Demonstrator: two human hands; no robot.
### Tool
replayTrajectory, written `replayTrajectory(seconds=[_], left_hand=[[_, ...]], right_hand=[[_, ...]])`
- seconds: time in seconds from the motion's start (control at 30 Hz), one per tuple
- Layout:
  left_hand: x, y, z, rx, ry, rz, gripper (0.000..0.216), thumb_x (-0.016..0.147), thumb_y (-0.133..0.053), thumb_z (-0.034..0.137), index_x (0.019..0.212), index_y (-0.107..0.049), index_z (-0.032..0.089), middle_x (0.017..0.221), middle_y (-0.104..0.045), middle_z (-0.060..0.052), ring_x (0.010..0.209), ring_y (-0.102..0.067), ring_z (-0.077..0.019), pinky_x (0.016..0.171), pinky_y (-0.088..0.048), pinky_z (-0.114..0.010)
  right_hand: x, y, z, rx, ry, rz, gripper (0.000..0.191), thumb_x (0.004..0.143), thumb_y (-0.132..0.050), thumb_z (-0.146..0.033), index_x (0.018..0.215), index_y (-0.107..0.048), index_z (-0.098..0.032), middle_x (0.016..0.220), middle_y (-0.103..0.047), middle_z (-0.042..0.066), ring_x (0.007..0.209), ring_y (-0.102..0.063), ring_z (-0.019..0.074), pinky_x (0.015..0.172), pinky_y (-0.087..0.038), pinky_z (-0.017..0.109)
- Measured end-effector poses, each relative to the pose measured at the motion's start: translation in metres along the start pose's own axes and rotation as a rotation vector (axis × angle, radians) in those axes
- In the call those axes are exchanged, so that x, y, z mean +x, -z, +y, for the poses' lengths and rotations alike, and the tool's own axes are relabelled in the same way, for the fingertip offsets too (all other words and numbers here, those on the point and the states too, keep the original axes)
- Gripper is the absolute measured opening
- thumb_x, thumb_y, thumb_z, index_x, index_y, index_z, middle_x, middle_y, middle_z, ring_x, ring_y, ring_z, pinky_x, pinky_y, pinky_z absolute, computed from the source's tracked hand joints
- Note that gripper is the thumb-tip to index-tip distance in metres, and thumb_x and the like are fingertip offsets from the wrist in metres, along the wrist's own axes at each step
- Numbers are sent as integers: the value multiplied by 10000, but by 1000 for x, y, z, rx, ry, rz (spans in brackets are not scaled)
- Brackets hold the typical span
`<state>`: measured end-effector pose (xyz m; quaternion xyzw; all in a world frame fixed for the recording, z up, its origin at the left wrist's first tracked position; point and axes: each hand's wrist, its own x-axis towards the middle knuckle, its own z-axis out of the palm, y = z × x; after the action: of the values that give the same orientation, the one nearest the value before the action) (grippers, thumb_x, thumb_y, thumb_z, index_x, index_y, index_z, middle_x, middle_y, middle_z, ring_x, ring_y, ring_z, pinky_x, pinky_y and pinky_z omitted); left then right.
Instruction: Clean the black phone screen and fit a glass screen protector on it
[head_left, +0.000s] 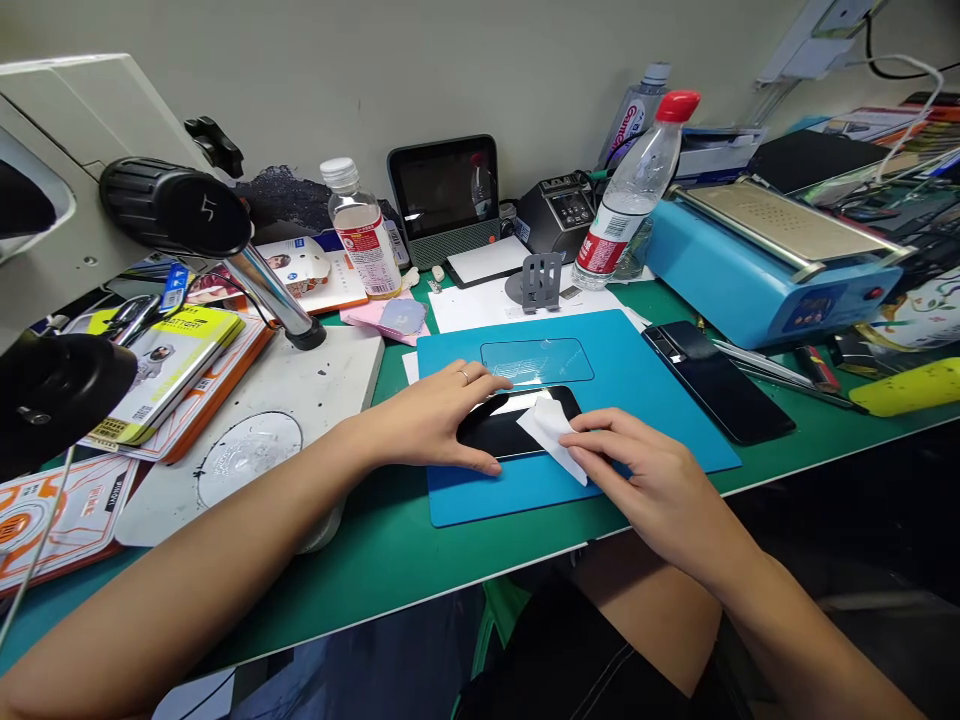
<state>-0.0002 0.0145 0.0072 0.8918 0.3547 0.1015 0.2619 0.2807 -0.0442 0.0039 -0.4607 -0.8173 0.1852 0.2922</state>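
A black smartphone [499,431] lies face up on a blue mat [487,497], its glossy screen reflecting light. My left hand [433,415] spans its left end, thumb at the near edge and fingers at the far edge, holding it on the mat. Between the thumb and fingers of my right hand [649,470] is a white wipe [551,430], which lies over the right part of the screen. Just behind the smartphone, a clear screen protector [537,362] with a dark outline and crack-like lines rests on the mat.
Another dark phone [716,385] lies across the mat's right edge, beside tweezers [765,365]. A blue heating machine [750,270] stands behind them. Bottles [622,210] [364,235] and a grey phone stand [541,282] are at the back. A microscope [187,215] overhangs the left side.
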Motion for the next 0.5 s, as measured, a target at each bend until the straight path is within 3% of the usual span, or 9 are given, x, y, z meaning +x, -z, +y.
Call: replayTrajectory(seconds=[0.5], left_hand=[[0,-1,-3,20,7,-19,870,845,-818,653,1527,-476,233,1358,-587,-147,1209,-571,-335,967,-505,-439]], right_hand=[[-10,-2,8,-135,101,-14,294,1059,-530,-205,1131,-815,-207,1360,-737,135,1135,-774,263,889,-671,377]])
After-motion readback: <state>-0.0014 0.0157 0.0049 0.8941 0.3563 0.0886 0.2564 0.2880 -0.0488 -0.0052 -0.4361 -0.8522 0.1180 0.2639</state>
